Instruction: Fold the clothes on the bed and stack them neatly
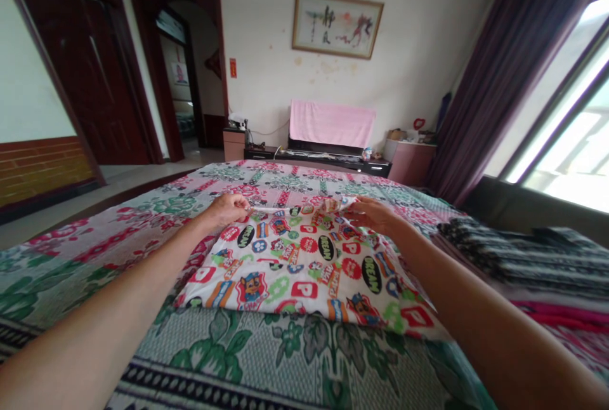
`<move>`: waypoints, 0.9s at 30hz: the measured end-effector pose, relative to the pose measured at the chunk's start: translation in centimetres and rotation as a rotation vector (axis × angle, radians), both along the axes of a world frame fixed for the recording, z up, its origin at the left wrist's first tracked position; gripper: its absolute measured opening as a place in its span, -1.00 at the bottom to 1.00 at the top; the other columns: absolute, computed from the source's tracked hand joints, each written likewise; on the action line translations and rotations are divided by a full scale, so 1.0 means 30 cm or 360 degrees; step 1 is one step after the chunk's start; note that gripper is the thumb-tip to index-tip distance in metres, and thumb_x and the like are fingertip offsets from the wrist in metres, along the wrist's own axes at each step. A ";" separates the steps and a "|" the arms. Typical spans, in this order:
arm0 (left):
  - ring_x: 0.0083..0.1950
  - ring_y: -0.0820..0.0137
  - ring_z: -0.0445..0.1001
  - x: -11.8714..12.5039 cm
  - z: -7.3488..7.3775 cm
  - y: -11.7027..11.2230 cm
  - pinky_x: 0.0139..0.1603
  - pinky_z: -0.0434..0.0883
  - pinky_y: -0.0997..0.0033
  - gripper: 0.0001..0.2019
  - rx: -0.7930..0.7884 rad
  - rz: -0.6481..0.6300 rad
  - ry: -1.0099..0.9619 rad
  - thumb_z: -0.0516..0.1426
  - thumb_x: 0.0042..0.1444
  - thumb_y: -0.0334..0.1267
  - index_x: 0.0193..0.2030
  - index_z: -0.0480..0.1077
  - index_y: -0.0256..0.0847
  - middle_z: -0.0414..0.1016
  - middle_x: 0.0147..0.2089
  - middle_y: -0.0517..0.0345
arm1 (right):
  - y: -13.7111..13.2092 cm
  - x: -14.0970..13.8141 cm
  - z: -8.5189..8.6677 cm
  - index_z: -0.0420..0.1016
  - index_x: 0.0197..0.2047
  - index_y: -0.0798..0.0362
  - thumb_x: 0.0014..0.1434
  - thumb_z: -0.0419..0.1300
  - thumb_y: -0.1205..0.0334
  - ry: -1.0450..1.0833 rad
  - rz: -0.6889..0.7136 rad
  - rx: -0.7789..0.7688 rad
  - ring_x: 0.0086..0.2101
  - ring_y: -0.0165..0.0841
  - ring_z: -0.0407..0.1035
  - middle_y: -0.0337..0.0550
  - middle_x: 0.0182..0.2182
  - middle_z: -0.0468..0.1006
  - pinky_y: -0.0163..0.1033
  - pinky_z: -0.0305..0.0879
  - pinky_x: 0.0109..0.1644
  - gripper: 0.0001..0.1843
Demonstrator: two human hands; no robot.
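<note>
A white cloth garment printed with cartoon dogs, badges and letters lies spread on the flowered bed cover; its exact kind I cannot tell. My left hand pinches the far left corner of its top edge, fingers closed. At the far right corner, my right hand grips the same edge between thumb and fingers, with a bit of fabric folded up there. Between both hands the far edge runs nearly straight, slightly raised. The near edge rests flat on the cover.
On the right of the bed sits a stack of folded clothes, black-and-white patterned on top. Beyond the bed stands a low cabinet with a pink cloth draped over a screen. A dark curtain hangs by the window.
</note>
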State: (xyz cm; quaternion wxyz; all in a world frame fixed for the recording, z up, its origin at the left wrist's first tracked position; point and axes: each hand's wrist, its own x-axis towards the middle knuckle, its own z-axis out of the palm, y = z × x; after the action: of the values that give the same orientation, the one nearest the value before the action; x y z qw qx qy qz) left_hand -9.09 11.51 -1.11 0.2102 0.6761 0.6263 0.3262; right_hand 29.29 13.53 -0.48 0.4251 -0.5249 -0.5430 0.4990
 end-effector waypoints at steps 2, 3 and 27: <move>-0.40 0.41 0.39 -0.027 -0.002 -0.013 -0.41 0.26 0.50 -0.79 0.0133 -0.0061 0.0298 0.12 -0.23 -0.22 -0.40 0.43 -0.21 0.44 -0.49 0.25 | -0.038 0.022 -0.016 0.42 -0.24 0.06 0.02 0.23 0.30 0.0012 0.0112 -0.0015 -0.34 -0.35 0.49 -0.12 -0.31 0.60 -0.31 0.44 -0.32 -0.82; -0.37 0.40 0.41 -0.039 -0.009 -0.020 -0.38 0.27 0.49 -0.79 0.0175 -0.0088 0.0412 0.10 -0.21 -0.20 -0.39 0.44 -0.20 0.46 -0.45 0.23 | -0.053 0.031 -0.024 0.44 -0.25 0.06 -0.03 0.25 0.30 -0.0024 0.0162 -0.0016 -0.36 -0.36 0.49 -0.14 -0.34 0.60 -0.31 0.43 -0.32 -0.79; -0.19 0.34 0.43 -0.064 -0.061 -0.041 -0.17 0.29 0.44 -0.81 0.0239 -0.0501 0.0921 0.04 -0.08 -0.14 -0.47 0.41 -0.17 0.49 -0.26 0.14 | -0.135 -0.057 0.005 0.59 -0.34 0.07 0.01 0.13 0.39 -0.1945 0.0293 0.1078 -0.25 -0.33 0.39 -0.11 -0.32 0.56 -0.33 0.22 -0.18 -0.80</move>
State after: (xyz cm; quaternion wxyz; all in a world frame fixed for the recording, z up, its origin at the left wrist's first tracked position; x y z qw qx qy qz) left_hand -11.00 10.29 -2.94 0.0212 0.8427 0.5222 0.1296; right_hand 27.58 9.50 -0.34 0.1399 -0.5019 -0.8522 -0.0478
